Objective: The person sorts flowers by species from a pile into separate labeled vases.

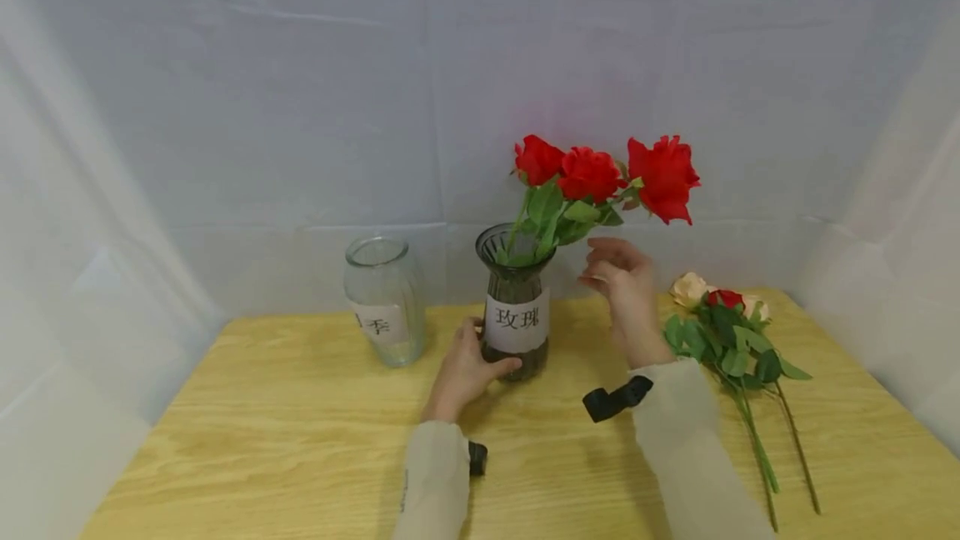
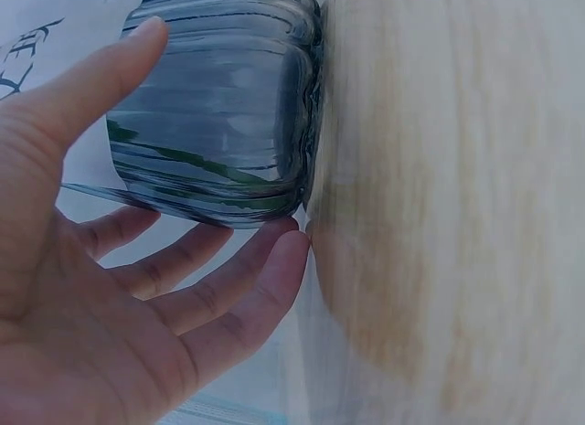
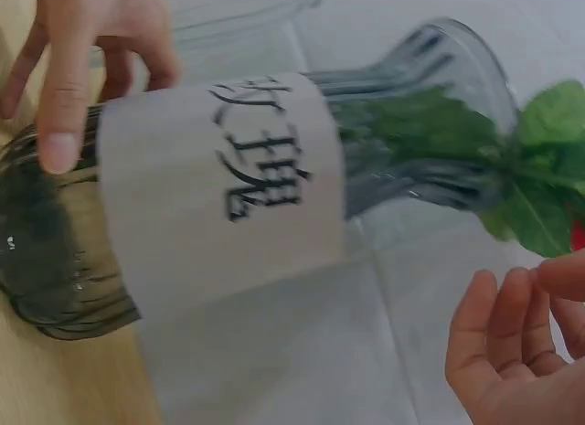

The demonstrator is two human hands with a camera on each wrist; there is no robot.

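In the head view, three red roses (image 1: 590,174) lean rightward out of a dark, ribbed glass vase (image 1: 516,284) with a white label. My left hand (image 1: 463,369) grips its lower part from the left; the left wrist view has the thumb of that hand (image 2: 91,306) on one side of the glass (image 2: 210,105) and its fingers along the other. Right of the vase mouth, just below the blooms, my right hand (image 1: 626,294) holds nothing. In the right wrist view this hand (image 3: 512,352) has loosely bent fingers near the leaves (image 3: 548,201).
A clear glass vase (image 1: 385,290) with a white label stands left of the dark one. On the right of the wooden table (image 1: 300,440) lie a red rose (image 1: 725,298) and pale roses (image 1: 690,288) with leafy stems. White cloth (image 1: 300,107) hangs behind.
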